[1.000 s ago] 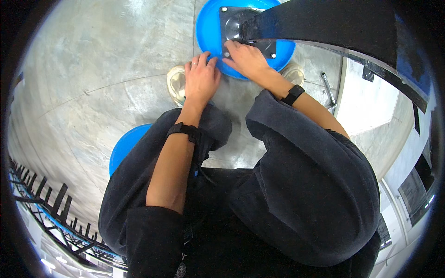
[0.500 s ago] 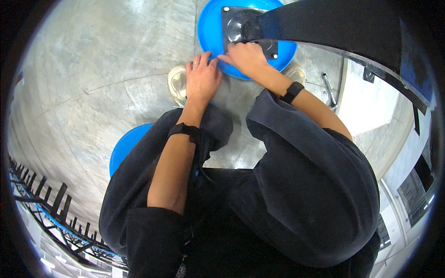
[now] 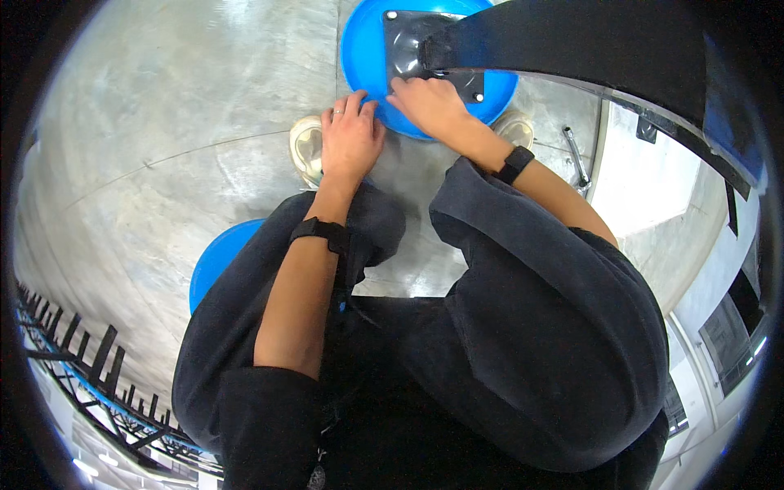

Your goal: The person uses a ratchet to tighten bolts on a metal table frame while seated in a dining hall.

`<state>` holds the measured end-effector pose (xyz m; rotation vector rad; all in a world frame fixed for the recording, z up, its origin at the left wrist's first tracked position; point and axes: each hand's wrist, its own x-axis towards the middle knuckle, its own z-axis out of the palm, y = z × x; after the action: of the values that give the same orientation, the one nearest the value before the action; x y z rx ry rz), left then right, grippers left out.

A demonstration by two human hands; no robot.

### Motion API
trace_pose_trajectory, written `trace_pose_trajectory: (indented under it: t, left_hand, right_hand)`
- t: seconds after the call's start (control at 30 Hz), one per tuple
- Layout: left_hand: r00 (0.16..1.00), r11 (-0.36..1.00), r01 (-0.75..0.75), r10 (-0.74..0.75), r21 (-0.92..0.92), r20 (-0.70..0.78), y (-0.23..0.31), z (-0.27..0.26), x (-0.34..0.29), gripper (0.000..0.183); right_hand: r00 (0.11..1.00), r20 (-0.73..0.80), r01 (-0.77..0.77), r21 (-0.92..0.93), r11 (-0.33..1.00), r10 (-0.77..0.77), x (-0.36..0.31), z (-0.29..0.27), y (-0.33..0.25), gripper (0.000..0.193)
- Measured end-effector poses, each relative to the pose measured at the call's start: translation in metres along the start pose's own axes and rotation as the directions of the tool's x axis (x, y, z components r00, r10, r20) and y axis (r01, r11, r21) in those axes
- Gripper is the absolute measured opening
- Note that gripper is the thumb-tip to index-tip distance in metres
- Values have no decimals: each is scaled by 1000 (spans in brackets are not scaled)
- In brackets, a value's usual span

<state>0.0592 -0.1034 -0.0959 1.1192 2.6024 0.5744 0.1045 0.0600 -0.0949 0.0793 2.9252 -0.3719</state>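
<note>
A black plate (image 3: 403, 51) lies on a blue disc (image 3: 363, 51), a black beam (image 3: 572, 45) crossing its right edge; the right hand (image 3: 431, 106) curls at the plate's near left corner; the left hand (image 3: 351, 140) bends loosely at the disc's near left rim; whether either grips anything, I cannot tell.

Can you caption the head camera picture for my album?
Two bare hands at a blue disc with a black plate; a metal tool nearby.

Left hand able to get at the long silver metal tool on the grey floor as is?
Probably not directly: the bare right forearm crosses between the left hand and the long silver metal tool.
</note>
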Motion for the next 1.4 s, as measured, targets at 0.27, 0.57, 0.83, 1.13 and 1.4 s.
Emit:
trace_pose_trajectory:
  t: [0.27, 0.57, 0.83, 1.13, 1.4]
  left_hand:
    - [1000, 1000, 10, -10, 10, 20, 1, -1, 0, 32]
    - [1000, 1000, -3, 3, 2, -2, -4, -1, 1, 32]
    - [1000, 1000, -22, 22, 20, 21, -5, 1, 0, 33]
    - [998, 999, -36, 34, 19, 56, -1, -1, 1, 33]
    - [996, 998, -35, 31, 45, 85, 4, 4, 3, 32]
  right_hand:
    - [995, 77, -79, 121, 990, 70, -2, -5, 0, 36]
    - [1000, -2, -1, 135, 991, 1, 2, 0, 3, 31]
    - [986, 151, -66, -20, 998, 68, 5, -6, -5, 32]
    - [998, 22, 63, -36, 997, -62, 7, 6, -4, 24]
    - [980, 201, -22, 70, 997, 8, 4, -1, 0, 23]
